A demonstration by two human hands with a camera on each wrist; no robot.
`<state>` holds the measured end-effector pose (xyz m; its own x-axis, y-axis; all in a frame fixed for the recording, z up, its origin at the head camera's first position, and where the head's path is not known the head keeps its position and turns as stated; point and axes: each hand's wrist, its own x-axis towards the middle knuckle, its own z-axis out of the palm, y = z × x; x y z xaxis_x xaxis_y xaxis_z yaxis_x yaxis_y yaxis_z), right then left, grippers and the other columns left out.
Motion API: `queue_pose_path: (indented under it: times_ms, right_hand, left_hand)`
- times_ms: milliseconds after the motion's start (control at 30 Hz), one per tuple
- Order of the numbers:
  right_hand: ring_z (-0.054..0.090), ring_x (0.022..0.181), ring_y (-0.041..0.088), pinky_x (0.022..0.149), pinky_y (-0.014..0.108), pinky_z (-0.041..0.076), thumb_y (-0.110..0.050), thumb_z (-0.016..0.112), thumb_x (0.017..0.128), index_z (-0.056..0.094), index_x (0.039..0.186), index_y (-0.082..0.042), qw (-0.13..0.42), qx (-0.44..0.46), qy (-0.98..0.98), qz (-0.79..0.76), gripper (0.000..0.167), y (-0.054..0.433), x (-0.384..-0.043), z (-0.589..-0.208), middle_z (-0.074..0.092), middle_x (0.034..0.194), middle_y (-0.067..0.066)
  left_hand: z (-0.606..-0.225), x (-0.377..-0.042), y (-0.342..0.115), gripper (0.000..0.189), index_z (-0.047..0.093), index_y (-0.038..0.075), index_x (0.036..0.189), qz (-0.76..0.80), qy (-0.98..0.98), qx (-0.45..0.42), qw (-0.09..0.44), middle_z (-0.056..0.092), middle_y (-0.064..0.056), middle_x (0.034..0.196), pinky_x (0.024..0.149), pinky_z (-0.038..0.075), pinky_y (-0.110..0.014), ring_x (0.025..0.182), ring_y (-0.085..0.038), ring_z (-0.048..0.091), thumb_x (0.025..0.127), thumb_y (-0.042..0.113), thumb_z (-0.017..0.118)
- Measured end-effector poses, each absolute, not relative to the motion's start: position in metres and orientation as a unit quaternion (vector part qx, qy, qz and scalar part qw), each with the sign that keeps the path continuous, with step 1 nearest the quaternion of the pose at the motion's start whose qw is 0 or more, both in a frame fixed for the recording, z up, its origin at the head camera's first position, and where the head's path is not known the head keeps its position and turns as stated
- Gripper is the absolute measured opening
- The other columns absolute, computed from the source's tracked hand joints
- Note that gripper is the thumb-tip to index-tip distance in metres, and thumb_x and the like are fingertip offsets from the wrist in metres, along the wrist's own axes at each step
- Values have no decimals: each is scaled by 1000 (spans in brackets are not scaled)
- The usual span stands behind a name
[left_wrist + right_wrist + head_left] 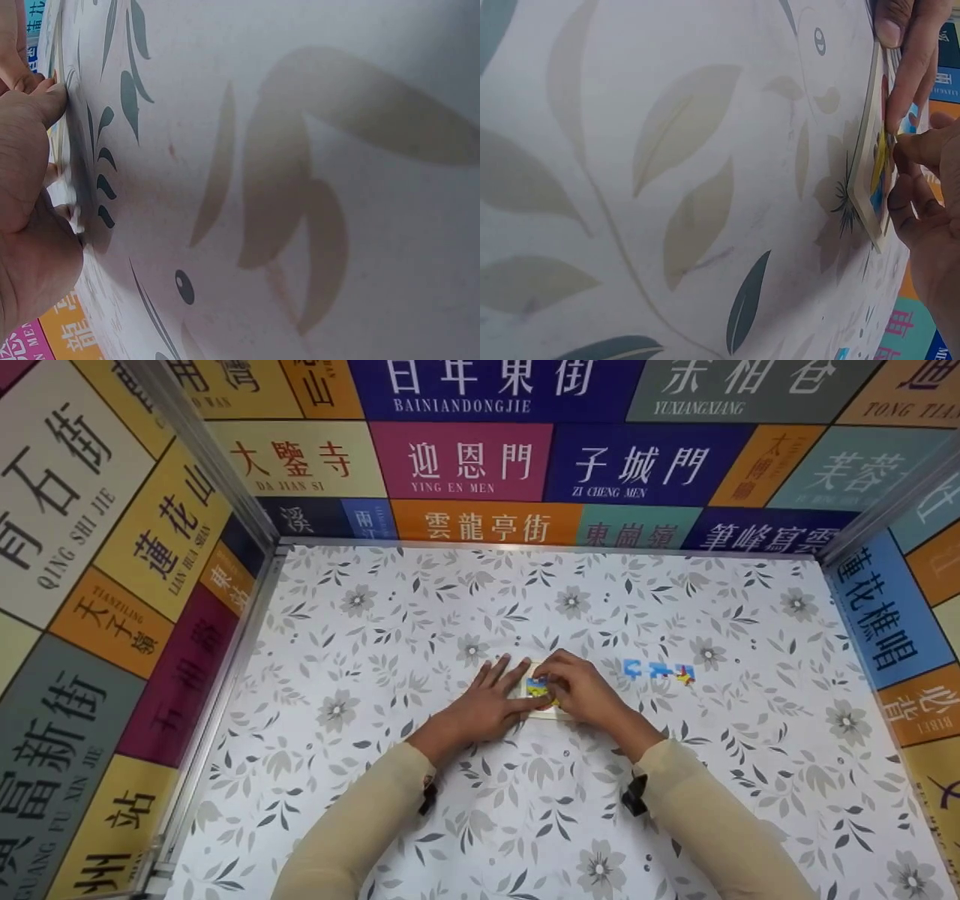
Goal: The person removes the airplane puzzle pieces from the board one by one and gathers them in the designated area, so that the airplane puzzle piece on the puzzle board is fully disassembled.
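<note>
A small wooden puzzle board [862,176] with a pale frame and a colourful picture lies on the table between the hands. My left hand [487,705] lies over its left side, fingers spread and thumb [534,703] reaching across the picture. In the right wrist view, left fingertips press on the board's face. From the right, my right hand [589,690] bends over the board, thumb and fingers pinching a yellow puzzle piece [880,161] at its surface. The fingers hide much of the picture.
Right of the hands lie loose puzzle pieces: a blue one [631,669], another blue one [660,668] and one with a yellow star [685,674]. A white leaf-patterned tabletop [450,592] carries everything. Panels with street names [461,461] wall in its back and sides.
</note>
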<state>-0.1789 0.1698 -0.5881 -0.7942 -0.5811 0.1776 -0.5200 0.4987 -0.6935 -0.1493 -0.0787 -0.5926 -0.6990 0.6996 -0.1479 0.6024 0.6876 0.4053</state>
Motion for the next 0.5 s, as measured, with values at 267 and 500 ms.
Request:
queue_pose_path:
  times_ms: [267, 500]
  right_hand:
    - [73, 99, 30, 84, 47, 63, 7, 69, 104, 83, 113, -2, 42, -361, 867, -340, 19, 170, -180, -585, 67, 123, 13]
    - [69, 109, 35, 94, 52, 60, 5, 68, 105, 82, 117, -4, 18, -432, 872, -230, 21, 170, -183, -578, 70, 122, 15]
  left_hand:
    - [-593, -150, -79, 49, 42, 46, 170, 162, 907, 360, 147, 8, -16, 188, 138, 12, -70, 172, -52, 4, 121, 39, 38]
    - [-594, -151, -78, 47, 49, 43, 167, 164, 906, 364, 139, 11, -17, 187, 137, 13, -71, 171, -54, 6, 121, 39, 39]
